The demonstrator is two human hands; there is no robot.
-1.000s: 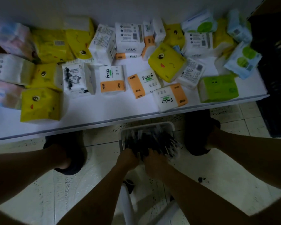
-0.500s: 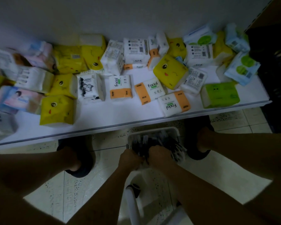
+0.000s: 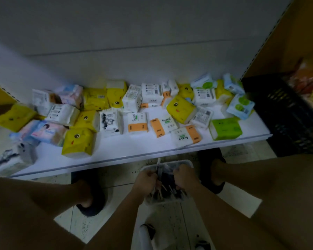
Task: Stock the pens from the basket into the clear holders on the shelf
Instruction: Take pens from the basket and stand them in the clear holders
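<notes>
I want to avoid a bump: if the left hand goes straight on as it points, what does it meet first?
The left hand, gripping pens, would probably meet the far rim of the basket first; the shelf edge lies beyond. Depth is unclear.

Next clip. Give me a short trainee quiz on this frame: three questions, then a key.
1. True or false: clear holders stand on the shelf among the tissue packs.
2. Where are the left hand and the right hand? A: in the basket of pens; B: on the shelf; C: in a crate.
3. Fill in: the front pack nearest the shelf's right end is coloured ____.
Key: 1 false, only tissue packs show there; 2 A; 3 green.
</notes>
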